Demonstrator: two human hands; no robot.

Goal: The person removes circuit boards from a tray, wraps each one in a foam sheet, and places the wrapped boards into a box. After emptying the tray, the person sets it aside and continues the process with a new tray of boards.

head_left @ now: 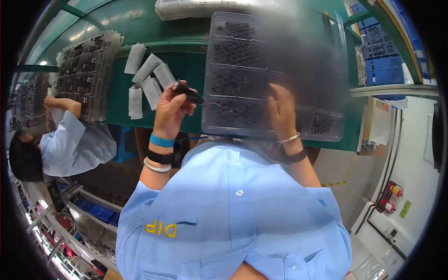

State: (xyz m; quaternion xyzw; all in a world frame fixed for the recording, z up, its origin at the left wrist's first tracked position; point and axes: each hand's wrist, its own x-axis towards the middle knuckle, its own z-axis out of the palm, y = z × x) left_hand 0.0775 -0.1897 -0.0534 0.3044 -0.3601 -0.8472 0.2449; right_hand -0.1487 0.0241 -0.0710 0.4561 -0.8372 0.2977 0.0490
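The green work surface [186, 70] runs across the far half of the view, and its near edge passes just beyond the person's wrists, so both hands work right at that edge. A clear compartmented tray [242, 70] takes up the middle of the surface, reaching from the far side to slightly over the near edge; dark small parts sit in its cells. Left of the tray there is a strip of bare green, then a loose cluster of white rolled packets [147, 77], and farther left a stack of clear trays [88, 70] filled with dark parts. Another clear stack [205, 8] lies at the far edge. Blue crates [380, 51] stand far right, beyond a green frame rail. The left hand [172, 109] is raised with the wrist bent back, its fingers closed round a small dark part [189, 93] held just beside the tray's left edge, above the surface's near edge. A blue band, a dark strap and a light bangle ring that wrist. The right hand [282, 112] lies over the tray's near cells with fingers pointing far; whether it grips anything cannot be told, since that area is blurred. A co-worker's arm [63, 105] in a light blue sleeve reaches the far-left tray stack.
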